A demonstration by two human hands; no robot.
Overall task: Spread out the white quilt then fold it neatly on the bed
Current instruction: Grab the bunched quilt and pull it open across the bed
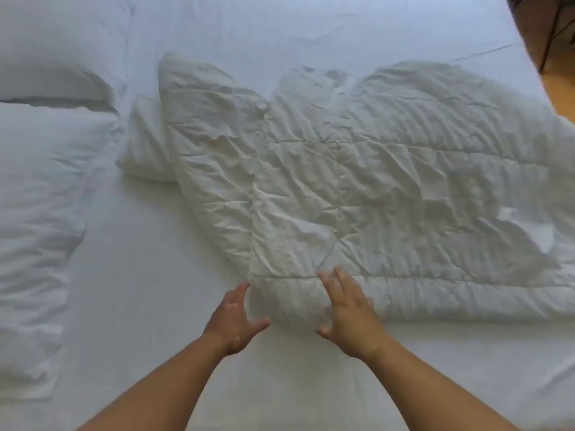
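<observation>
Both hands were open, fingers spread wide and gripping nothing. The left hand (pixel 235 318) stood on edge at the near left corner of the white quilt (pixel 389 188), and the right hand (pixel 348 315) lay flat on its near hem. The quilt lay rumpled and partly doubled over across the bed (pixel 140 306), reaching the right side. A pillow (pixel 40 213) lay well to the left.

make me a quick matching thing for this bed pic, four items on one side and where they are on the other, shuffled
Things:
1. white quilt
2. pillows
3. right hand
4. wooden floor

Places:
a. top right corner, past the bed
b. fingers spread on the quilt's near edge
c. left side of the bed
d. crumpled across the middle of the bed

Pairs: 1-d, 2-c, 3-b, 4-a
</observation>
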